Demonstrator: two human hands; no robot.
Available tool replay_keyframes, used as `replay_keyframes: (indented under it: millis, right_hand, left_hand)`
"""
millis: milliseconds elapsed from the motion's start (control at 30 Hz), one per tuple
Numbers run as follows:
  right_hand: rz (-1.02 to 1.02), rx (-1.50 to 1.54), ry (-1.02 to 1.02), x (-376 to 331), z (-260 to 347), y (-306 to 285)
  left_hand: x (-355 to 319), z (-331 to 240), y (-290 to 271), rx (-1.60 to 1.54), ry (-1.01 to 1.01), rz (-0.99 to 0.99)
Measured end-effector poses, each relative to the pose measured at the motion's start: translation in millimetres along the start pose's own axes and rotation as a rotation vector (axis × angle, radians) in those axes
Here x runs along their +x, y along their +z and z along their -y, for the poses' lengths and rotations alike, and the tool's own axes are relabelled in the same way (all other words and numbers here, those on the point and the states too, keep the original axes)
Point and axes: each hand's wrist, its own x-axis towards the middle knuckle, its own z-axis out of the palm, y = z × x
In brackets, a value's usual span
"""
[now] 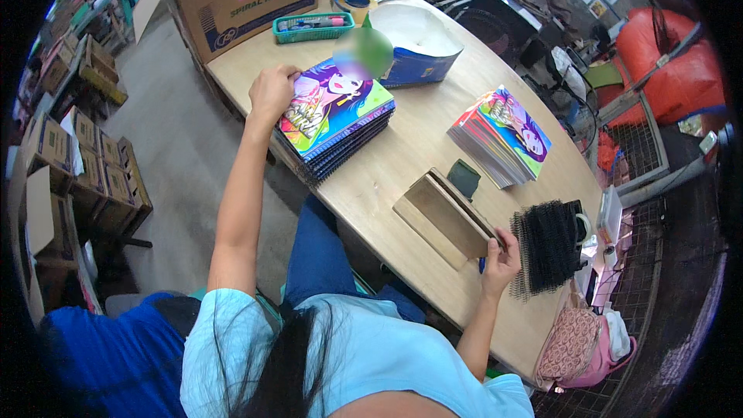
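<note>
On the table's left edge stands a stack of spiral notebooks (333, 101) with bright covers showing a long-haired cartoon figure. My left hand (272, 94) is closed at the far left corner of that stack, fingertips partly hidden against it. To the right, a wooden jig (445, 217) with a raised slat lies at an angle on the table. My right hand (503, 262) grips the near right end of this jig between thumb and fingers. A small dark green block (463, 179) rests beside the jig's far side.
A fanned pile of unbound notebooks (503, 135) lies further right. Black spiral coils (548, 244) stand near the right edge. At the back are a blue-and-white open box (426, 62), a green basket (313, 36) of pens, a tape roll (357, 1) and a large carton (248, 11).
</note>
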Motion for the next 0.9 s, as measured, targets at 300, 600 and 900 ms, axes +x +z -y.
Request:
replay_keyframes:
  millis: [300, 600, 900]
  right_hand:
    - [0.007, -0.309, -0.160, 36.9, 11.6, 5.9]
    - [-0.053, -0.264, -0.220, 41.6, -12.8, 6.5]
    - [0.039, -0.300, -0.239, 39.7, 3.0, 4.0]
  left_hand:
    - [-49.4, -192.3, 3.3, -0.827, 0.478, 0.166]
    - [24.7, -319.9, 186.4, -0.298, 0.279, 0.460]
    - [54.4, -291.7, 200.8, -0.433, 0.352, 0.337]
